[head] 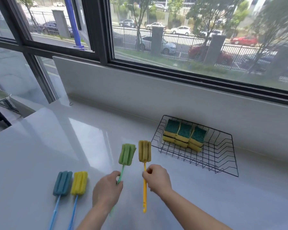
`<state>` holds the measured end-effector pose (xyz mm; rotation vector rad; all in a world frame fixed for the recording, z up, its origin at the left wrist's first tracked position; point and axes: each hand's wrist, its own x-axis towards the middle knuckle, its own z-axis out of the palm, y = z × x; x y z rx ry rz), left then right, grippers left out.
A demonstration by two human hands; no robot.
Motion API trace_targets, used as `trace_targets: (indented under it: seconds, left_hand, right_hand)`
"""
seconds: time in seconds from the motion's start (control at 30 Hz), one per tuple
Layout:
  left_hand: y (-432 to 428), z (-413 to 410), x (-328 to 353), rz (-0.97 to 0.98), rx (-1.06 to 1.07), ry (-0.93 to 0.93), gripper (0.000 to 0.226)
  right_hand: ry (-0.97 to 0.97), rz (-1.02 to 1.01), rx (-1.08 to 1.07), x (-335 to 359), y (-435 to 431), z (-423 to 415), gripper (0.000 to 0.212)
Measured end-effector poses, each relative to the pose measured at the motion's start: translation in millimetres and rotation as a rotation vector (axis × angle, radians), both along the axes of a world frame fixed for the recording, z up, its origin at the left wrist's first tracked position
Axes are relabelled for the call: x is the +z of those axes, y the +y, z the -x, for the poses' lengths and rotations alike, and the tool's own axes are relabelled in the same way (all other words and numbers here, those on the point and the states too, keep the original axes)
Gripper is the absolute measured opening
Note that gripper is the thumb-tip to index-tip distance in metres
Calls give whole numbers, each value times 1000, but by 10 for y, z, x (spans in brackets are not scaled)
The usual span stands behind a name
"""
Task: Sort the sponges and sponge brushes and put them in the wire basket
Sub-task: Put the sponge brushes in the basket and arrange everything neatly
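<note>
Two bare forearms reach in from the bottom edge over the glossy white table [56, 138]. The left grip [106, 188] is clenched round the thin handle of the green sponge brush [127, 154], whose foam head points away from the person. The right grip [158, 178] pinches the yellow handle of the mustard sponge brush [144, 153] just below its foam head, and the hooked end of that handle hangs toward the camera. The two held brushes are side by side, heads close but apart; whether they touch the table cannot be told. To the left, the blue sponge brush [62, 183] and the yellow sponge brush [79, 183] lie flat on the table, just beside each other. To the right, near the wall, sits the black wire basket [223, 156], with the sponges [184, 132] in its far left part: three stacks, green sides up. Beyond is a window [189, 39].
</note>
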<state>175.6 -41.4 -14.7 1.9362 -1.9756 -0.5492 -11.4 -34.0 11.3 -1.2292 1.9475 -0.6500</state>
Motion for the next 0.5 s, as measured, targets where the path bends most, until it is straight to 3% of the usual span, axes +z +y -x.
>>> trace_targets:
  seconds: [0.5]
  left_hand:
    - [-604,1063,314,100,-274,-70,27]
  right_hand:
    - [-33,44,-331,243,190,1310,18]
